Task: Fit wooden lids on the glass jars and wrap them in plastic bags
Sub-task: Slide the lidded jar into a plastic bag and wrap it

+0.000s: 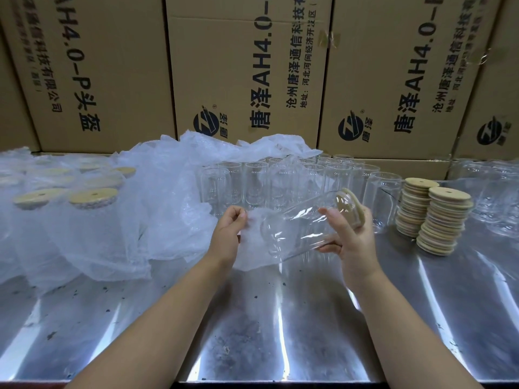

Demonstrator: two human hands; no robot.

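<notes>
My right hand (351, 234) grips a clear glass jar (297, 226) lying on its side above the table, its wooden lid (352, 206) fitted at the right end. The jar's base points left into the mouth of a thin plastic bag (252, 248). My left hand (230, 228) pinches the bag's upper edge just left of the jar. Several open glass jars (252, 183) stand in rows behind my hands. Two stacks of wooden lids (441, 220) rise to the right.
Wrapped jars with wooden lids (92, 197) stand at the left under a heap of loose plastic bags (174, 186). More glass jars (494, 192) sit far right. Cardboard boxes (247, 74) wall the back. The metal table (280, 318) has its edge near me.
</notes>
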